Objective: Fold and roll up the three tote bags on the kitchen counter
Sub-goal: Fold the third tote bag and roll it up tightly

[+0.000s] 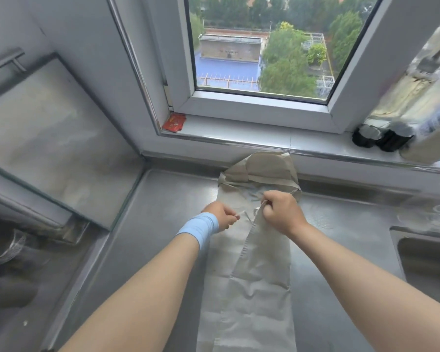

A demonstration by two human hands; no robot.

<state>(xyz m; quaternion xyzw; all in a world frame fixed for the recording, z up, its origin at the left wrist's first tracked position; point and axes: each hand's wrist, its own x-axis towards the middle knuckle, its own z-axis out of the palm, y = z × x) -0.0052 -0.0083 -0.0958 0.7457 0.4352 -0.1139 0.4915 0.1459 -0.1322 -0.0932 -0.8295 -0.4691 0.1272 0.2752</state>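
Observation:
A beige tote bag (249,288) lies as a long folded strip on the steel counter (163,199), running from the window sill toward me. Its handles (262,168) are bunched against the sill at the far end. My right hand (280,212) grips the far edge of the bag's upper fold and lifts it off the strip. My left hand (221,217), with a light blue band at the wrist, pinches a bit of cloth just left of it. Only this one bag is in view.
A sink (427,262) opens at the right. A glass-fronted hob cover (51,138) stands at the left. On the sill sit a red packet (174,122), two black caps (381,137) and a foil-wrapped object (424,102). The window is straight ahead.

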